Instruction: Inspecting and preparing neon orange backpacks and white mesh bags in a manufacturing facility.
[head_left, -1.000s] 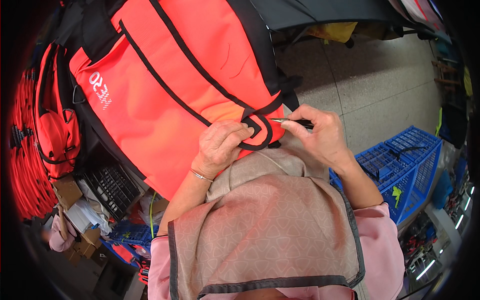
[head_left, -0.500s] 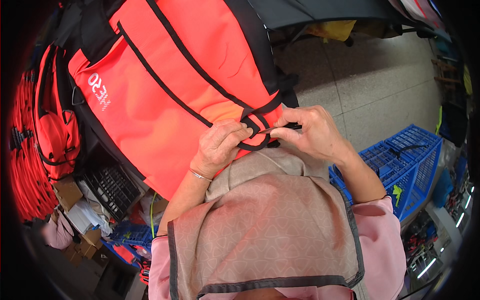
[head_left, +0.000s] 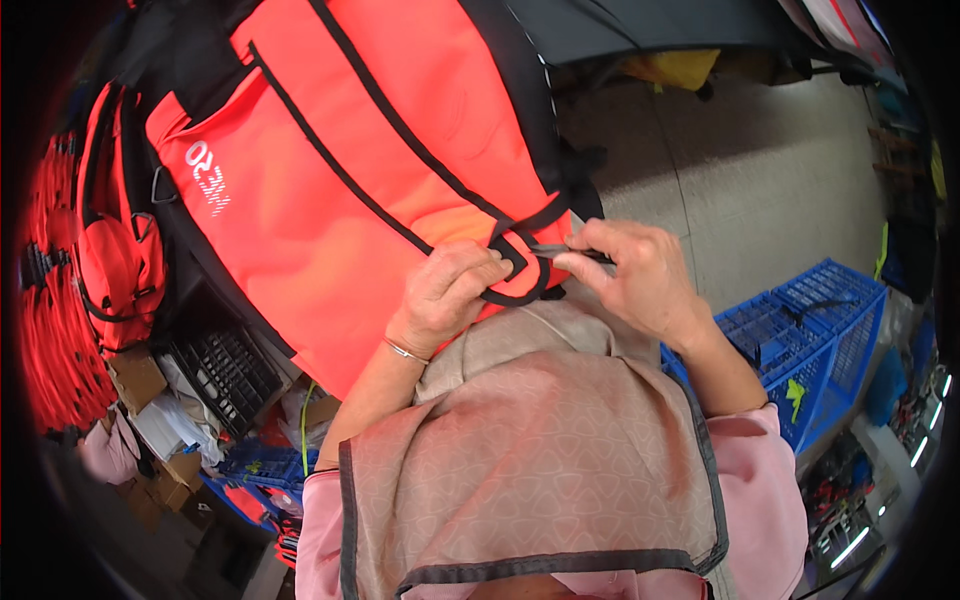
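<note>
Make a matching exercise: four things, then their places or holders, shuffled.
1. Thin silver bracelet
2. Black plastic lattice crate
3. Slim dark tool
4. Large red-orange fabric bag with black edging

A. Held in the right hand
B. Around the left wrist
C. Pinched by the left hand
D. At picture left

Pairs: 1-B, 2-D, 3-A, 4-C

The coral-red, black-edged fabric bag (head_left: 290, 270) carries white, partly striped print (head_left: 208, 180); the taupe, dark-grey-bordered cloth apron (head_left: 540, 450) bears a pattern of pale rounded-triangle outlines; the cloth sleeves (head_left: 760, 480) are plain pink, the latticed plastic crates (head_left: 798, 378) bright blue.
</note>
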